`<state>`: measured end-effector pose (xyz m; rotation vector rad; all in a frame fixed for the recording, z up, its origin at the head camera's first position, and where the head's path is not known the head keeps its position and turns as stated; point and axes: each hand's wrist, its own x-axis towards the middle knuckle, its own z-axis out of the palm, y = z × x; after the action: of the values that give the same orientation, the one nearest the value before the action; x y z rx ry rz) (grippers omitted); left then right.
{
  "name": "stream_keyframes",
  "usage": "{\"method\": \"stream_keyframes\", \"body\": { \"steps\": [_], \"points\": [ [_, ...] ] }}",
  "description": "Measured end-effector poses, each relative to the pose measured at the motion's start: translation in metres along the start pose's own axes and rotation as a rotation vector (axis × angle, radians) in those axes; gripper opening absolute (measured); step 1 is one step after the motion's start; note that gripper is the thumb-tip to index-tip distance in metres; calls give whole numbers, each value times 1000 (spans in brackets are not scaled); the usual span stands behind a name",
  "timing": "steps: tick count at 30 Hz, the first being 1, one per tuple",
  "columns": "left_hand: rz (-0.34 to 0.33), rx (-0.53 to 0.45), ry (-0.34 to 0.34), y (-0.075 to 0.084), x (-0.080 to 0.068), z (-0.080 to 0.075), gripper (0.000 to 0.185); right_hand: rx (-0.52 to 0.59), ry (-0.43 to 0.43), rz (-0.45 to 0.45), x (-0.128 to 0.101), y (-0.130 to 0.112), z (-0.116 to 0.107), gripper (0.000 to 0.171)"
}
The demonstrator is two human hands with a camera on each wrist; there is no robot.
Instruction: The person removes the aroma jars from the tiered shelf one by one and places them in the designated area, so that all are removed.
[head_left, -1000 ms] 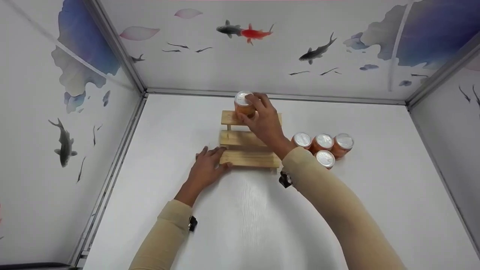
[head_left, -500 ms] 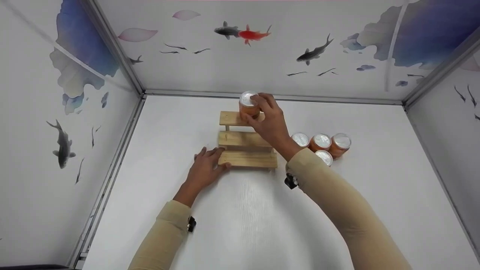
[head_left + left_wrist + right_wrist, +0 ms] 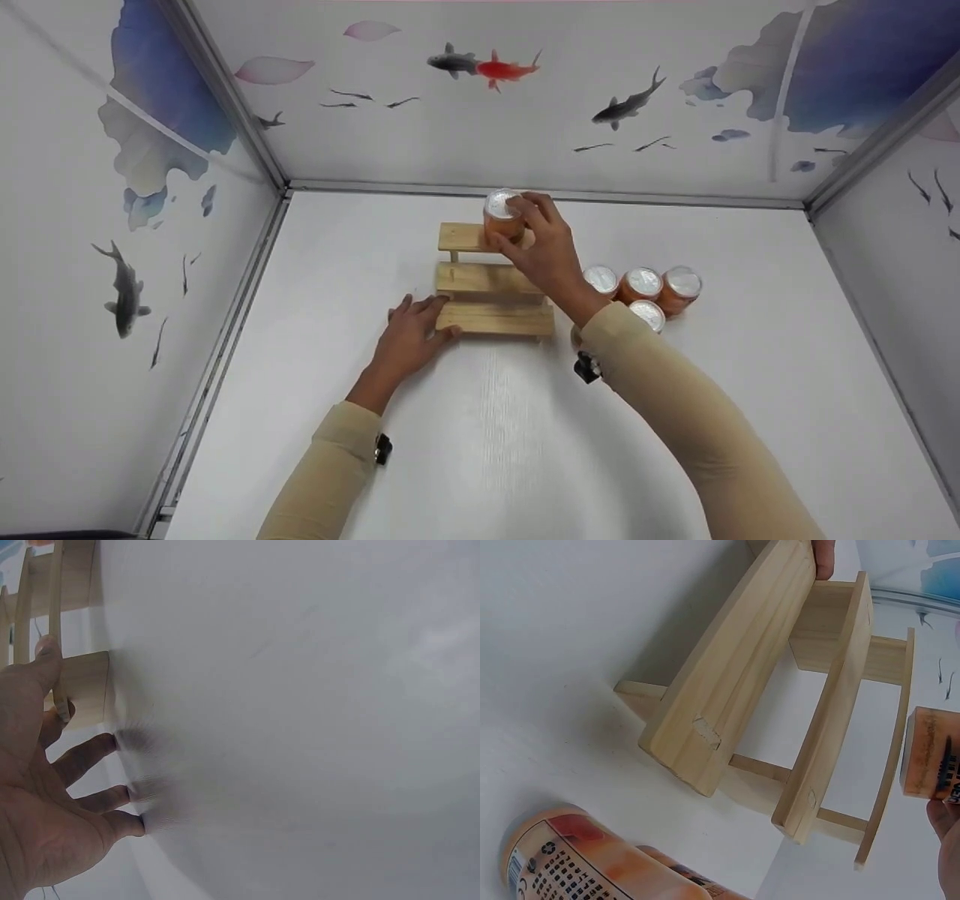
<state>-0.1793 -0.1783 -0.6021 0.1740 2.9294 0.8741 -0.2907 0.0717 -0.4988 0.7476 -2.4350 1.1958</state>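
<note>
The right hand (image 3: 551, 251) pinches an orange can (image 3: 503, 217) at the top step of the wooden stepped rack (image 3: 491, 319), at 12 o'clock on the white surface (image 3: 487, 450). The left hand (image 3: 409, 337), fingers spread, presses the rack's lowest step from 9 o'clock. Four more orange cans (image 3: 645, 289) stand together at 3 o'clock of the rack.
</note>
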Motion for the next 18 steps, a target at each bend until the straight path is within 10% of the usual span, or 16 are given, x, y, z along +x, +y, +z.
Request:
{"method": "stream_keyframes", "body": {
  "steps": [18],
  "points": [
    [-14,5,-10,1,0,0,75,6,24,12,-2,5,-1,51]
  ]
}}
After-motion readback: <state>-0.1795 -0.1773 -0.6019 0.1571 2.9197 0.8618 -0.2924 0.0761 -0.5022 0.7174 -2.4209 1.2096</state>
